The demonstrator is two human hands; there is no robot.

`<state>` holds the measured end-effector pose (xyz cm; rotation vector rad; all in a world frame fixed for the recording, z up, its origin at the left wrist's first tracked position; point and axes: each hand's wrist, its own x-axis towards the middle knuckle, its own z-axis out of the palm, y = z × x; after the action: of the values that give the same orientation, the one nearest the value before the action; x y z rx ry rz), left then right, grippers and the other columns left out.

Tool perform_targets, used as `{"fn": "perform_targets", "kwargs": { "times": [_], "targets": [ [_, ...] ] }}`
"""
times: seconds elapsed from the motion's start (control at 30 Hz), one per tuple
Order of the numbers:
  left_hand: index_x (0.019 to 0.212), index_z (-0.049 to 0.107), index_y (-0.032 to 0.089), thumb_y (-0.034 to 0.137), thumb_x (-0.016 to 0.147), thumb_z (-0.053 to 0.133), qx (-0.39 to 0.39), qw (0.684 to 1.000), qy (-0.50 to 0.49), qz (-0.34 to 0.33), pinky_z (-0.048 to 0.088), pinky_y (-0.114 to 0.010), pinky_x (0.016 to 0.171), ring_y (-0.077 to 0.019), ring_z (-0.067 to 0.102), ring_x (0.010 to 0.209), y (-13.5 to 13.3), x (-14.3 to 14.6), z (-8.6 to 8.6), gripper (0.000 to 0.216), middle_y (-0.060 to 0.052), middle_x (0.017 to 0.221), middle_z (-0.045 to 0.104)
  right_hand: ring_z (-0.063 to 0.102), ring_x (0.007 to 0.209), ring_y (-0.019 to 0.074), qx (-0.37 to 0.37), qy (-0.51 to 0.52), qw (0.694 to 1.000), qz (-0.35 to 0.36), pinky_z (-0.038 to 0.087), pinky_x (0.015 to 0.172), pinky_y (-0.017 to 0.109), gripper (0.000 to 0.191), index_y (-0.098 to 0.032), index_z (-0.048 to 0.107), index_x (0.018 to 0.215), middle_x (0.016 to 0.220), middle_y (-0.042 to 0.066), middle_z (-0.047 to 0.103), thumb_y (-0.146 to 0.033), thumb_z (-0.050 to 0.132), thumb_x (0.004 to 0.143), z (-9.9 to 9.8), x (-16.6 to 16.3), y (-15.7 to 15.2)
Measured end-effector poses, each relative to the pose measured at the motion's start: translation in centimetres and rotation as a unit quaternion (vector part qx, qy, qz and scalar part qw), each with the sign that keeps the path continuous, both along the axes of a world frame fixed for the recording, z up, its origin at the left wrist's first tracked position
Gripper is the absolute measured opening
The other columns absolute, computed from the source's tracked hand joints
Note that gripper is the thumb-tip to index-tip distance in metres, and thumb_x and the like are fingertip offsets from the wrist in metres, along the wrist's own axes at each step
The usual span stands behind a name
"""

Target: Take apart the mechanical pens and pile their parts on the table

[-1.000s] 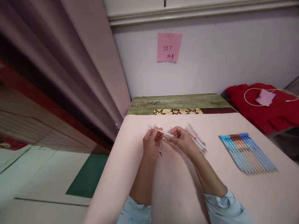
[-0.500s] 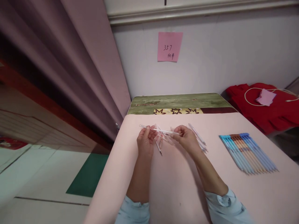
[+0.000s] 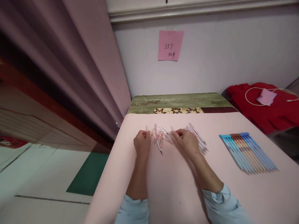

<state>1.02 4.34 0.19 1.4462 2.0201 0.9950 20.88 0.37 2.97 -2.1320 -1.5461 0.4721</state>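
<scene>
My left hand (image 3: 141, 144) rests on the pink tabletop (image 3: 177, 186) with fingers curled; a small clear tube end sticks up above its fingers. My right hand (image 3: 186, 140) lies just right of it, fingertips pinched at a thin clear pen part. Between the two hands lies a small scatter of clear pen parts (image 3: 160, 137) with red tips. Right of my right hand sits a bundle of clear pen tubes (image 3: 198, 140).
A row of blue and brown pens (image 3: 247, 152) lies side by side at the right of the table. A green patterned table end (image 3: 175, 102) adjoins the wall. A pink note (image 3: 170, 45) hangs on the wall. Red cloth (image 3: 268, 109) with a white cable lies right; a curtain (image 3: 70, 62) hangs left.
Both hands have lowered to the table and moved apart, the left hand going left. The long clear tube held between them is no longer stretched across both hands.
</scene>
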Motion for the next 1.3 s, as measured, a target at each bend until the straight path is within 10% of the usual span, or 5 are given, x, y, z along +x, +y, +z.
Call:
{"fn": "perform_targets", "kwargs": {
  "times": [0.63, 0.8, 1.07, 1.2, 1.3],
  "targets": [
    [0.092, 0.065, 0.022, 0.039, 0.083, 0.055, -0.014, 0.996, 0.087, -0.003, 0.044, -0.034, 0.077, -0.0226, 0.062, 0.090, 0.0, 0.4, 0.3, 0.022, -0.007, 0.103, 0.066, 0.067, 0.081, 0.0284, -0.158, -0.164, 0.974, 0.008, 0.041, 0.061, 0.032, 0.016, -0.020, 0.070, 0.075, 0.083, 0.013, 0.072, -0.033, 0.060, 0.075, 1.6, 3.8, -0.5],
    [0.093, 0.065, 0.022, 0.038, 0.083, 0.055, -0.010, 0.996, 0.088, -0.009, 0.045, -0.033, 0.080, -0.0216, 0.062, 0.091, 0.1, 0.5, 0.2, 0.021, -0.007, 0.104, 0.066, 0.064, 0.072, 0.0190, -0.030, 0.054, 0.993, 0.099, 0.042, 0.065, 0.028, 0.022, -0.021, 0.062, 0.079, 0.074, 0.006, 0.071, -0.033, 0.046, 0.087, 2.0, 2.9, -0.3],
    [0.095, 0.067, 0.022, 0.038, 0.081, 0.058, -0.038, 0.995, 0.087, 0.016, 0.044, -0.033, 0.076, -0.0228, 0.061, 0.087, 0.1, -0.4, 0.5, 0.023, -0.006, 0.095, 0.066, 0.043, 0.043, 0.0095, 0.013, 0.427, 0.898, 0.105, 0.032, 0.045, 0.023, 0.042, -0.019, 0.057, 0.067, 0.055, -0.002, 0.055, -0.056, 0.052, 0.085, -0.7, -1.0, 0.3],
    [0.088, 0.071, 0.020, 0.038, 0.081, 0.061, 0.045, 0.993, -0.104, -0.036, 0.045, -0.029, 0.073, -0.0178, 0.060, 0.079, -0.3, 1.2, 1.2, 0.022, -0.006, 0.093, 0.067, 0.035, 0.042, 0.0076, 0.015, 0.503, 0.860, 0.088, 0.026, 0.042, 0.023, 0.048, -0.018, 0.055, 0.065, 0.053, -0.003, 0.050, -0.063, 0.055, 0.081, -0.3, -2.1, 0.2],
    [0.097, 0.073, 0.017, 0.045, 0.075, 0.070, -0.024, 0.906, -0.398, -0.145, 0.041, -0.024, 0.059, -0.0127, 0.056, 0.064, -0.8, 2.7, 1.8, 0.036, -0.005, 0.083, 0.069, 0.034, 0.043, 0.0071, -0.006, 0.534, 0.838, 0.113, 0.024, 0.043, 0.023, 0.048, -0.018, 0.055, 0.066, 0.055, -0.003, 0.051, -0.065, 0.059, 0.078, 0.0, -2.6, 0.0]
  ]
}}
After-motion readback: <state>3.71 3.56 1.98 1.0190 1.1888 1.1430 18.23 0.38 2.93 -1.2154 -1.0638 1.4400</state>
